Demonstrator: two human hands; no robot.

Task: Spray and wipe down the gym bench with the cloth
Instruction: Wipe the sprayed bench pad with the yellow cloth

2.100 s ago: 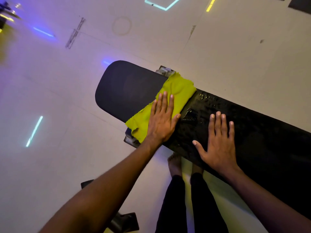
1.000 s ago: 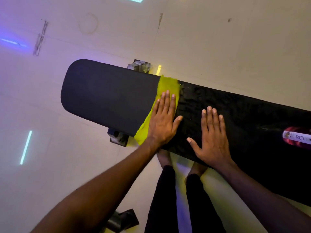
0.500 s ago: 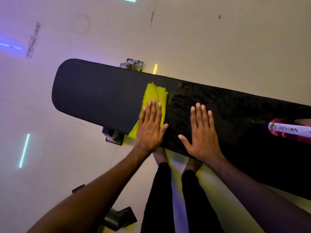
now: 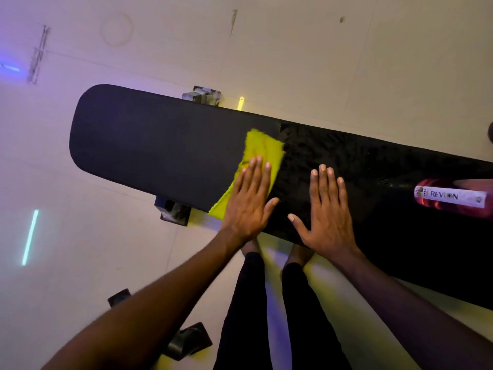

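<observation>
Left hand [image 4: 246,201] flat on cloth [image 4: 262,148] (yellow), bench [image 4: 160,148]

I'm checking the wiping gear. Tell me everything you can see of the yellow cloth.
The yellow cloth is bright yellow-green, soft-looking fabric with a frayed far edge. It lies flat across the black bench pad, its near end drooping over the pad's edge. The left hand presses flat on it; the right hand rests beside it, apart.

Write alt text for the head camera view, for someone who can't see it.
A person's left hand presses a yellow-green cloth flat on a black gym bench, the right hand resting beside it. A red bottle lies on the bench's right end.
</observation>
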